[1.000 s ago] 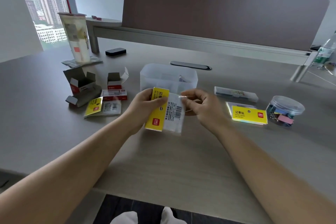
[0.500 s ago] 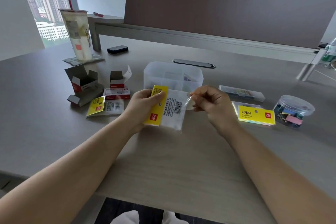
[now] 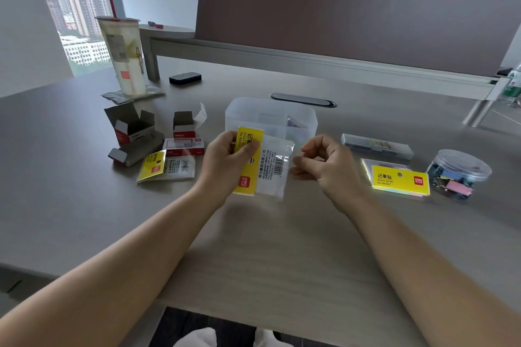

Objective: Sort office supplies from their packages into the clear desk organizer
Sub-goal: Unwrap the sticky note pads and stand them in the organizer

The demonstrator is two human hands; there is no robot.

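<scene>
1. Yellow-headed and clear-bodied, the sticky-note packet (image 3: 260,165) is held above the wooden desk (image 3: 267,256), nearest the person. Its long axis runs roughly away from the person, tilted slightly, with the yellow strip along its left edge and the barcode side facing up.
2. The left hand (image 3: 225,162) grips the packet's yellow strip, thumb curled over the top.
3. The right hand (image 3: 327,166) sits just beside the packet's right edge, fingers curled with thumb and forefinger pinched together; whether they hold the clear flap cannot be told.
4. To the right lie a second sticky-note pack (image 3: 397,180), its long axis left to right, and a round tub of binder clips (image 3: 458,172).
5. To the left lie a flat packet (image 3: 166,167) and opened red boxes (image 3: 135,132).
6. Behind the hands stands the clear desk organizer (image 3: 270,118), upright, with a slim clear case (image 3: 376,146) off to its right.
7. Farthest, a tall cup (image 3: 124,56) stands near the window.
</scene>
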